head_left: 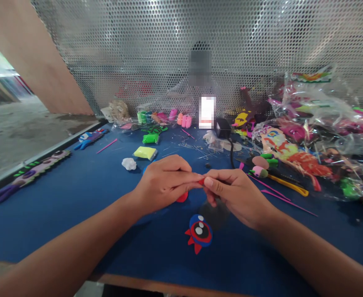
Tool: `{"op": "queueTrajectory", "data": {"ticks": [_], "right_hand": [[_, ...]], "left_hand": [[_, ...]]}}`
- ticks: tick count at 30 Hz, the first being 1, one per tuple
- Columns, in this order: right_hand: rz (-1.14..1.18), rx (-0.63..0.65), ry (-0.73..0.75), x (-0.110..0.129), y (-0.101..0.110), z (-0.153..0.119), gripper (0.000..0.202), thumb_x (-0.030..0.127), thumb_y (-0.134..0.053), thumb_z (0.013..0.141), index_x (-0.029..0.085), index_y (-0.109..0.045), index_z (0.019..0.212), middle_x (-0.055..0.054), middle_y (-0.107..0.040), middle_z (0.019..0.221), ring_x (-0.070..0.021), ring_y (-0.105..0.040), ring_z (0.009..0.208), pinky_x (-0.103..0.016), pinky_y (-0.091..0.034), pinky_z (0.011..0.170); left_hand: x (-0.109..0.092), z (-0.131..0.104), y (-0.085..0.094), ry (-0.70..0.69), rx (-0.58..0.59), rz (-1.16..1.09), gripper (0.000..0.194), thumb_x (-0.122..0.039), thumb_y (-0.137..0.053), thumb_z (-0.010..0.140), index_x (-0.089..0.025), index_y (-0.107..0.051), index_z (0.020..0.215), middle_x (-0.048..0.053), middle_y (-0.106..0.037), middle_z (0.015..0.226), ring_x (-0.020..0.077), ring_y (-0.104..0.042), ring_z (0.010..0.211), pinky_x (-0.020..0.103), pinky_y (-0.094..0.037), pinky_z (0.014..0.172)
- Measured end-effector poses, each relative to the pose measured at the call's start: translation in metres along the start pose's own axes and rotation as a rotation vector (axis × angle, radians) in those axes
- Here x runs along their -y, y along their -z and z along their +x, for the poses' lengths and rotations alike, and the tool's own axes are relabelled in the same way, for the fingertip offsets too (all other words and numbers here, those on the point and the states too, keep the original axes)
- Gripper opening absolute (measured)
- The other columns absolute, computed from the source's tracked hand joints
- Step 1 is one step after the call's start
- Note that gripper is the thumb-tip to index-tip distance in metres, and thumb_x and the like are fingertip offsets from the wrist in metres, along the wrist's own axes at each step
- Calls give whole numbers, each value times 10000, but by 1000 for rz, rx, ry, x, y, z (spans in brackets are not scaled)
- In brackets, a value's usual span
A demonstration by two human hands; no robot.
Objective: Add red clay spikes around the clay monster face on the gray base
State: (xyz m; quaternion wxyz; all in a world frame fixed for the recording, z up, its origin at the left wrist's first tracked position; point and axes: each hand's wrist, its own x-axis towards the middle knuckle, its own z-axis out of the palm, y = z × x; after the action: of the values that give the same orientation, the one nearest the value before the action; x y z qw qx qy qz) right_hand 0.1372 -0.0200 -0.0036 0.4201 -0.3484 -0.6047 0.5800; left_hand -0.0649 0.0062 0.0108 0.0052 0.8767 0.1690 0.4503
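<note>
Over the middle of the blue table, my left hand (165, 179) and my right hand (233, 192) meet at the fingertips. Between them they pinch a small piece of red modelling clay (201, 181). A larger lump of red clay (183, 197) shows just under my left fingers. Below my hands lies a blue and red clay figure (200, 233) with a dark oval centre, white dots and red spikes along its lower left. White clay (129, 164) and a packet of yellow clay (145, 153) sit beyond my left hand.
Pink modelling tools (280, 194), yellow tweezers (289, 185) and a plastic-wrapped heap (311, 144) lie to the right. Finished clay figures (35, 173) line the left edge. A black adapter (223, 128) with a cable stands behind my right hand. Perforated metal sheeting (156, 45) rises behind the table.
</note>
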Motion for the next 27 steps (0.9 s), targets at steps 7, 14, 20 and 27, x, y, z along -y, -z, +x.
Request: {"op": "queueTrajectory", "data": {"ticks": [7,14,20,27], "right_hand": [[-55,-13,8,3,-1,-2,214,371,-655,843,181,-670,746,28,-551,597,-91,-492,542,-240,-374,532],[-75,-17,3,3,-1,-2,241,393,-641,850,180,-674,740,25,-548,595,-94,-484,549,-246,-372,540],[-95,-32,10,2,-1,0,216,383,-648,844,187,-683,759,30,-553,588,-91,-488,545,-242,-360,534],[-96,-7,3,6,-4,-2,188,374,-662,826,190,-699,823,28,-565,612,-97,-515,542,-247,-407,540]], "left_hand": [[1,-1,-2,13,6,-3,139,-190,-681,830,-179,-718,964,28,-652,783,105,-593,717,228,-508,647],[1,1,-1,-15,-14,-14,102,-175,-676,832,-176,-730,919,30,-652,750,108,-575,686,246,-493,626],[1,0,0,8,6,-29,98,-188,-650,853,-199,-734,902,29,-641,761,110,-567,688,244,-491,627],[2,-1,-1,5,12,-22,140,-154,-632,859,-204,-728,948,26,-642,764,115,-570,704,249,-489,639]]}}
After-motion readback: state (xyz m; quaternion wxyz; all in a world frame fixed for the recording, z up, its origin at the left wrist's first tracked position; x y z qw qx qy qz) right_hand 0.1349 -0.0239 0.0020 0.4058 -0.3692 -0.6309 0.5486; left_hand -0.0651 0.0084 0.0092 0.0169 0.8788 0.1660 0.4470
